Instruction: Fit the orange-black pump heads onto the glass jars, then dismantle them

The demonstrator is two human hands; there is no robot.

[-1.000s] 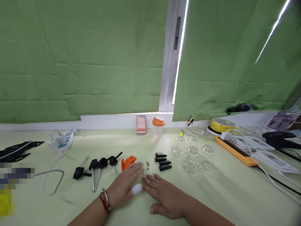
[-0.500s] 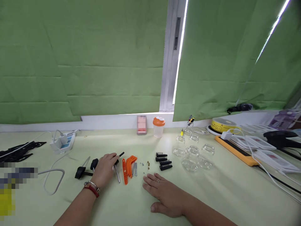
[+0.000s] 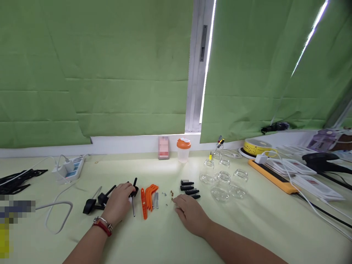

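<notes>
My left hand (image 3: 119, 203) is closed over a black plastic part with a metal rod (image 3: 134, 207), whose black stem (image 3: 135, 181) sticks up past my fingers. More such black parts (image 3: 89, 206) lie left of that hand. My right hand (image 3: 192, 216) rests on the table with fingers bent and thumb apart, its fingertips beside small brass-coloured pieces (image 3: 172, 193). Between the hands are orange plastic pieces (image 3: 150, 196), a straight orange strip (image 3: 143, 204), several metal pins (image 3: 155, 201) and tiny silver bits (image 3: 164, 194). Black pieces with springs (image 3: 189, 189) lie just beyond my right hand.
Several glass jars (image 3: 220, 189) stand to the right, one holding screwdrivers. An orange-lidded cup (image 3: 183, 150) and a phone-like object (image 3: 164, 148) are at the back. An orange-black power strip (image 3: 272, 176) with cables lies right; a white one (image 3: 73, 170) sits left.
My right hand has gone from lying flat to bent fingers, moving forward to the brass-coloured pieces. The black part under my left hand has turned, its stem now more upright.
</notes>
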